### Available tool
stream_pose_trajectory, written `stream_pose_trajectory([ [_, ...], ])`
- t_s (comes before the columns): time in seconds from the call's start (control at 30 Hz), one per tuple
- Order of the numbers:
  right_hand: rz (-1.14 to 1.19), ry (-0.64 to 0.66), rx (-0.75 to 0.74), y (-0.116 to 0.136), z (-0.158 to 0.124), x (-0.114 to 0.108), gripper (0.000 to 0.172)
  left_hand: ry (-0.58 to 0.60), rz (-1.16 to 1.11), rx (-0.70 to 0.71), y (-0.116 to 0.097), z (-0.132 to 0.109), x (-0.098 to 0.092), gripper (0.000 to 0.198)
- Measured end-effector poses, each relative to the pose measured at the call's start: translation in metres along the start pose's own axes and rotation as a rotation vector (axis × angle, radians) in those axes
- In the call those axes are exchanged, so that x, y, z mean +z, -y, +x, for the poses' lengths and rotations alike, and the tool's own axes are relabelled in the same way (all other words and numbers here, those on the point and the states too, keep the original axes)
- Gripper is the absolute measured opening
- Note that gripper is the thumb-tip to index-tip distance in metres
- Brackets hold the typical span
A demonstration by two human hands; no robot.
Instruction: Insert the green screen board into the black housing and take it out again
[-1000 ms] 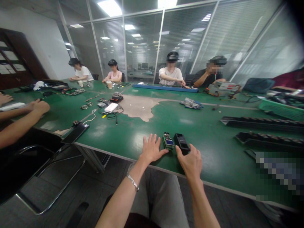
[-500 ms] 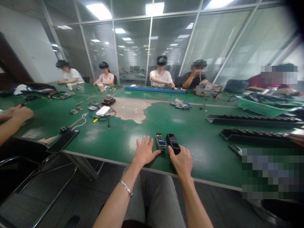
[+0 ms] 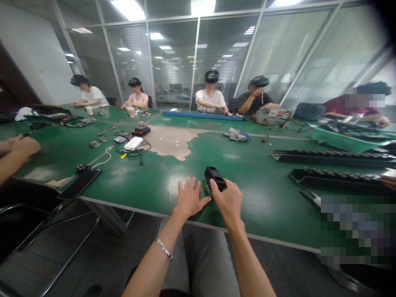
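Front edge: the bench (image 3: 269,206) has a pale rim crossing beneath our forearms (image 3: 153,255), with our legs (image 3: 212,268) below it.
Left hand (image 3: 189,198): ours, open, palm down on the green top, fingers spread.
Right hand (image 3: 228,200): ours, gripping the black casing (image 3: 215,177), thumb on its left side, fingers round the right.
Board: green circuit board (image 3: 207,189) between our hands, a strip of its left side showing; near end just beside our left thumb, can't tell if they touch.
Casing: angled over the board and hiding most of it from us; contact between the two unclear.
Room left: green surface stretches out to the dark flat panel (image 3: 79,185), its lower end at the front edge.
Room right: wide green stretch up to two black rails (image 3: 337,179); near right corner is pixelated, unreadable.
Room ahead: green top up to a ragged tan patch (image 3: 170,142); white box (image 3: 133,143) left, gloves (image 3: 236,135) right.
Far side: blue bar (image 3: 202,116) lies in front of a co-worker (image 3: 213,100).
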State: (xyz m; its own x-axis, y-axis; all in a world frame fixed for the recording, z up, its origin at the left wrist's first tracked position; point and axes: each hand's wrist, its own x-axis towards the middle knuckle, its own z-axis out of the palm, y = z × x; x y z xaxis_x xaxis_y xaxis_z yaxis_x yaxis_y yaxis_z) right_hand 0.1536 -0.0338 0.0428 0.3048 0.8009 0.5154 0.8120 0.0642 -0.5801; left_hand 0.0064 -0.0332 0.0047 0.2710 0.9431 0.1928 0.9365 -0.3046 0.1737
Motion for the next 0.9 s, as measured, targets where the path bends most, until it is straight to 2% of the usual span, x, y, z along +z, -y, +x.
stream_pose_trajectory([
  [0.37, -0.123, 0.112, 0.057, 0.009, -0.015, 0.003, 0.047, 0.041, -0.011, 0.001, 0.000, 0.002, -0.004, 0.090],
  [0.73, -0.217, 0.183, 0.118, -0.001, -0.035, 0.014, 0.047, 0.033, -0.015, 0.005, 0.001, 0.003, -0.001, 0.085],
  [0.8, -0.228, 0.190, 0.117, -0.002, -0.037, 0.014, 0.050, 0.029, -0.002, 0.002, 0.001, 0.003, -0.001, 0.083],
  [0.9, -0.229, 0.168, 0.114, -0.001, -0.037, 0.015, 0.066, 0.033, 0.013, -0.001, 0.001, 0.003, 0.000, 0.078],
])
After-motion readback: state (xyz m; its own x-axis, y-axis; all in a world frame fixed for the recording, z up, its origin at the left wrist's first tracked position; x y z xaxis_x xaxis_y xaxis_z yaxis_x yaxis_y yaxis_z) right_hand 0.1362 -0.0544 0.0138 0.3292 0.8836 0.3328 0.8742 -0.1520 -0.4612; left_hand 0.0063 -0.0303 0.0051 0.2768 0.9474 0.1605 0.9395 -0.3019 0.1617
